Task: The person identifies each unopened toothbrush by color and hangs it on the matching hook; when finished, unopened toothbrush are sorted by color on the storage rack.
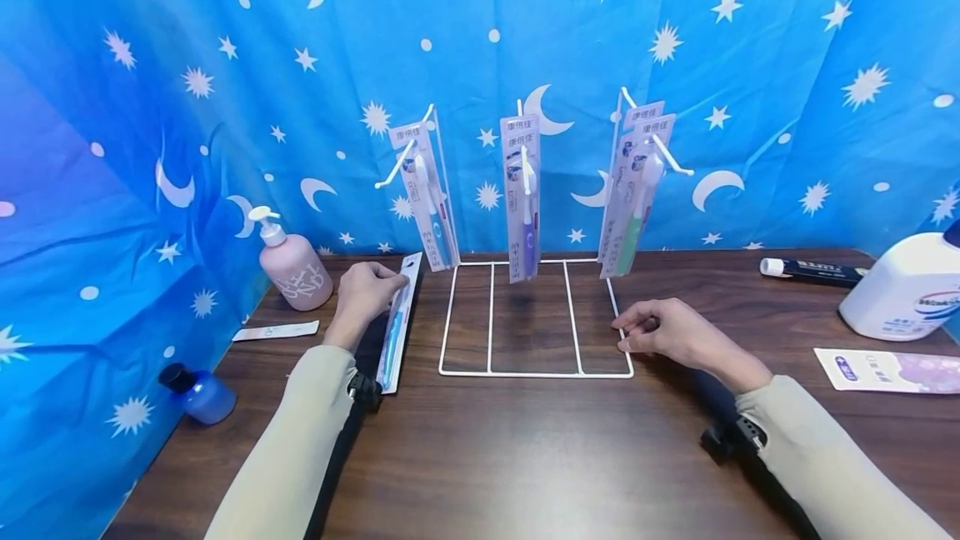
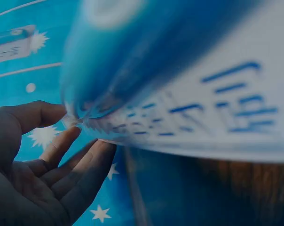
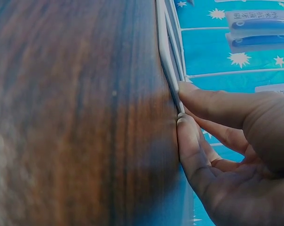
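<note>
A packaged blue toothbrush (image 1: pixel 393 344) is in my left hand (image 1: pixel 366 297), which pinches the pack near its upper end, left of the white wire rack (image 1: pixel 525 374). In the left wrist view, the toothbrush pack (image 2: pixel 226 113) fills much of the picture, with thumb and fingertips at its far end. My right hand (image 1: pixel 670 330) grips the rack's right base wire between thumb and fingers, as the right wrist view shows. Hanging on the rack's hooks are packaged toothbrushes: blue (image 1: pixel 433 215) on the left, purple (image 1: pixel 528 223) in the middle, green (image 1: pixel 633 223) on the right.
At the left stand a pink pump bottle (image 1: pixel 297 273) and a small blue bottle (image 1: pixel 201 394), with a flat white packet (image 1: pixel 276 331) between. On the right are a dark tube (image 1: pixel 813 272), a white bottle (image 1: pixel 900 294) and a pink-and-white packet (image 1: pixel 892 372). A blue curtain (image 1: pixel 480 23) hangs behind.
</note>
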Tool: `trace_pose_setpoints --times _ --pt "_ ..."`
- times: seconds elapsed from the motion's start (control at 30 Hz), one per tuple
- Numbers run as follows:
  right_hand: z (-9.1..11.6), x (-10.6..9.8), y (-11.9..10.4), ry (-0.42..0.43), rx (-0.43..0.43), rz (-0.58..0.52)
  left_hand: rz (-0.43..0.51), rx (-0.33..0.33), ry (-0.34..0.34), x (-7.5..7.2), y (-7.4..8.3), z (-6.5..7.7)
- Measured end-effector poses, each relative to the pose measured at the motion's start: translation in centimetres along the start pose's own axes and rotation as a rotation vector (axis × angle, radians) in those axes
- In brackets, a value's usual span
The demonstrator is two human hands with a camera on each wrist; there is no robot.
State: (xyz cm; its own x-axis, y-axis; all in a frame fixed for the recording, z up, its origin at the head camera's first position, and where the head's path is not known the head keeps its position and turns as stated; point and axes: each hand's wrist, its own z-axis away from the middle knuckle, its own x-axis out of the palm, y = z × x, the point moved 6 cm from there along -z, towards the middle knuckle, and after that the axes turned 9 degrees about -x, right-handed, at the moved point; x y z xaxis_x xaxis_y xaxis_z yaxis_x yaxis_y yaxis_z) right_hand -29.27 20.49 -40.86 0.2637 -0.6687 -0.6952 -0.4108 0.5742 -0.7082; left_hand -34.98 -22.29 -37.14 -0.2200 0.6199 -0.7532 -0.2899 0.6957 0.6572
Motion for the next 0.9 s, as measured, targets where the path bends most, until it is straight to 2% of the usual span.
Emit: trace_pose_setpoints --times 0.07,0.17,0.27,0.4,0.47,0.57,0.73,0.9 --pt "0.0 0.0 0.0 -0.001 0.000 0.002 0.045 0.005 0.002 -0.6 0.0 0.4" --pt "-0.1 0.1 0.0 -0.002 -0.005 0.003 0.100 0.042 0.041 -1.7 0.1 0.9" --pt "-0.1 0.4 0.1 -0.010 -0.008 0.001 0.194 0.081 0.086 -2.9 0.3 1.9" --pt "-0.2 0.3 -0.1 -0.010 -0.025 0.006 0.326 0.162 0.122 -4.8 1.2 3.2" --pt "-0.3 0.1 -0.3 -0.005 -0.031 0.018 0.354 0.204 0.141 -5.8 1.9 3.8" --pt "-0.3 -0.2 -0.4 0.000 -0.027 0.033 0.379 0.249 0.159 -7.1 2.9 4.7" --pt "-0.1 0.0 -0.4 -0.010 -0.013 0.048 0.347 0.311 0.219 -9.3 4.5 6.8" --pt "-0.1 0.1 -0.6 -0.016 -0.008 0.065 0.356 0.373 0.276 -11.2 5.9 9.0"
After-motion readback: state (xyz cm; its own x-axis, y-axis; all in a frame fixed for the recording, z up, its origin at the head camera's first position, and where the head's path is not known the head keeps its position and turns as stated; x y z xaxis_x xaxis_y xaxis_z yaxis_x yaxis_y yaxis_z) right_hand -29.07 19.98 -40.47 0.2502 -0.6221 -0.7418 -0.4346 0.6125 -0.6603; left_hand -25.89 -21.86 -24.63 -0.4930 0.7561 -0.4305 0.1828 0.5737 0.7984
